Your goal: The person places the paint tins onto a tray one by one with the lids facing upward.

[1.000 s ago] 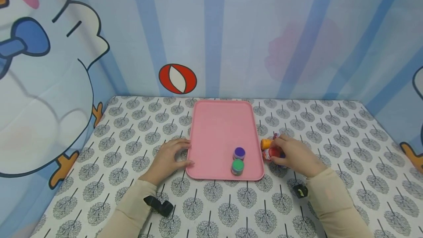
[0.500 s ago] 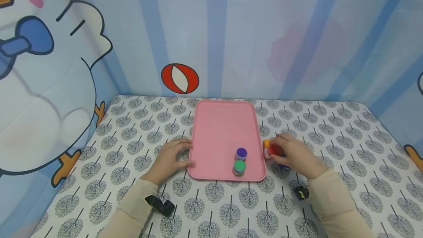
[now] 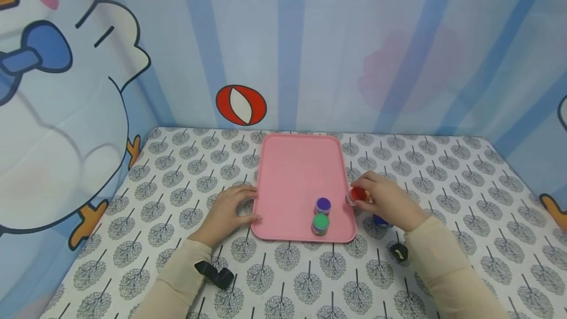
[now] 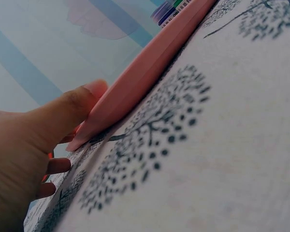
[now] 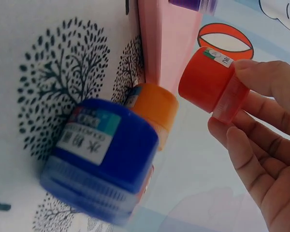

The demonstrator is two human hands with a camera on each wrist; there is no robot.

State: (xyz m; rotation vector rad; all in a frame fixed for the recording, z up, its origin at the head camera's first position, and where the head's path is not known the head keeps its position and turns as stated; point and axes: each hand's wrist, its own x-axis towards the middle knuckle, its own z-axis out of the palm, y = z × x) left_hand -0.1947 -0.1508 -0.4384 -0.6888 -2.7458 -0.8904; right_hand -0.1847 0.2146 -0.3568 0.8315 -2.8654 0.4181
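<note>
My right hand point(image 3: 386, 201) pinches a red paint jar point(image 5: 208, 79) between thumb and fingers, held at the right rim of a pink tray point(image 3: 301, 166). In the right wrist view the jar is off the table, its wide red end toward the tray. My left hand point(image 3: 225, 213) rests at the tray's left edge, thumb on the rim and fingers relaxed beside it. On the tray's near right part stand a purple-lidded jar point(image 3: 323, 205) and a green-lidded jar point(image 3: 320, 224), close together.
Beside the tray on the right, a blue paint jar point(image 5: 101, 145) and an orange paint jar point(image 5: 157, 108) are on the tree-patterned tablecloth point(image 3: 283, 270). Something reddish shows partly behind the blue jar. A printed curtain point(image 3: 336, 53) hangs behind the table.
My right hand has lifted the red paint jar from among the other jars and moved it left and slightly away, to the tray's right rim. The left hand stays where it was.
</note>
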